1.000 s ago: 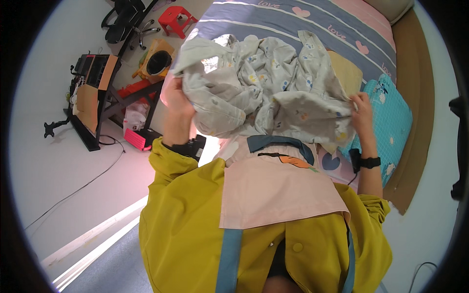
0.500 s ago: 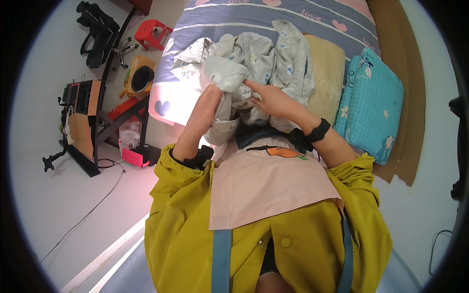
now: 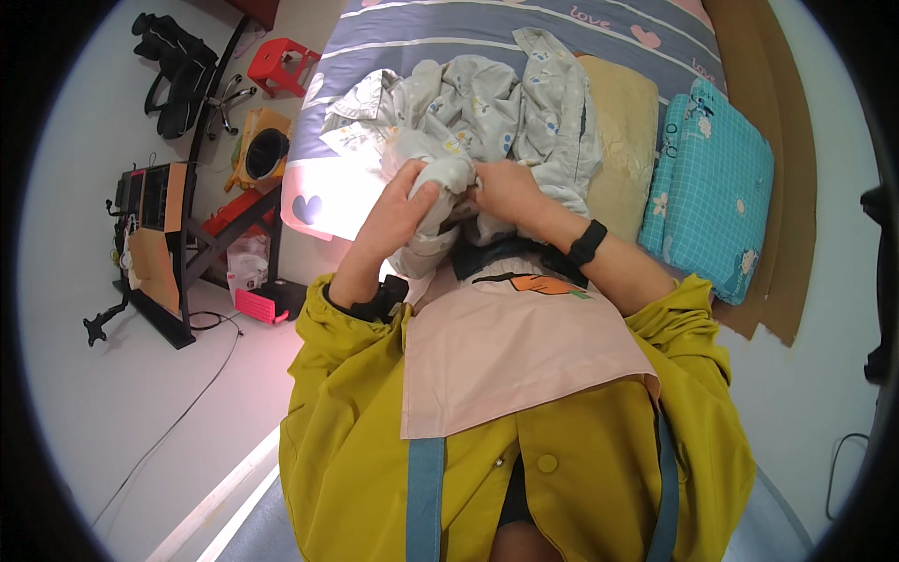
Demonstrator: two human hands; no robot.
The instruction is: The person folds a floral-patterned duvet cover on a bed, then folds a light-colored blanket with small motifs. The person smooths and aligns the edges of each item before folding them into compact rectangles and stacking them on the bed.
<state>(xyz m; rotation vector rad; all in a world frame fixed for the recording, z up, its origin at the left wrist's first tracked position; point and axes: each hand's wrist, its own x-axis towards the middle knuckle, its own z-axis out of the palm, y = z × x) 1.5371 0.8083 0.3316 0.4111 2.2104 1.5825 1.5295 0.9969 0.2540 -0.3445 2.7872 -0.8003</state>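
A crumpled white cloth (image 3: pixel 473 108) printed with small blue and yellow motifs lies in a heap at the near edge of the bed; whether it is a garment or a cover I cannot tell. My left hand (image 3: pixel 401 214) is closed round a bunched, raised part of it, thumb on top. Beside it my right hand (image 3: pixel 506 195) pinches the same bunch from the right, its fingertips partly hidden in the folds. The two hands are close together, just above the heap's near side.
A pale yellow pillow (image 3: pixel 626 131) lies right of the cloth, and a folded turquoise checked bundle (image 3: pixel 716 197) beyond it. Both rest near the striped bedding's (image 3: pixel 421 33) right side, by brown cardboard (image 3: pixel 796 206). Leftward stand a desk (image 3: pixel 178 220), red stool (image 3: pixel 279 66) and black chair (image 3: pixel 178 80).
My right hand has moved left and its extended index finger has closed on the cloth. The bunched part has been drawn lower and tighter between both hands. The view has shifted slightly.
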